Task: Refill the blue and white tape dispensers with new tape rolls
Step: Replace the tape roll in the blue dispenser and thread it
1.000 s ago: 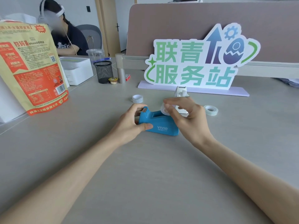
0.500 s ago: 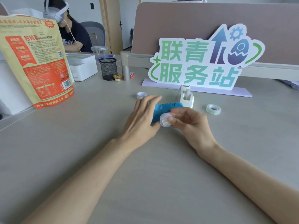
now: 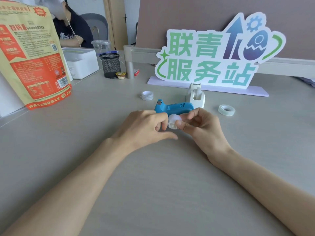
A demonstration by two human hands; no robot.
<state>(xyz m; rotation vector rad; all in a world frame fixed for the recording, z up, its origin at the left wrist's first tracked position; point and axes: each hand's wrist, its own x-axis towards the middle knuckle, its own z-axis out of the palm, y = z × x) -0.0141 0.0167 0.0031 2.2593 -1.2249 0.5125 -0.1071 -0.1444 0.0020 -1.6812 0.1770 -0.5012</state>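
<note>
A plain grey counter [image 3: 153, 184] is seen. The blue dispenser [image 3: 173, 107] sits near centre, with the white dispenser [image 3: 196, 96] touching it at 1 o'clock. Tape rolls are laid at 3 o'clock [image 3: 226, 110] and 10 o'clock [image 3: 147, 95]. A sign [image 3: 213, 53], mesh cup [image 3: 110, 65] and snack bag [image 3: 34, 62] are parked further back.

The blue tape dispenser [image 3: 173, 107] lies on the desk at center, cutter end pointing to 10 o'clock. The white tape dispenser [image 3: 196, 96] stands upright, touching it at 2 o'clock. One translucent tape roll [image 3: 173, 122] sits just at its 6 o'clock, another [image 3: 226, 110] lies flat at 3 o'clock, a third [image 3: 147, 95] at 10 o'clock.
</note>
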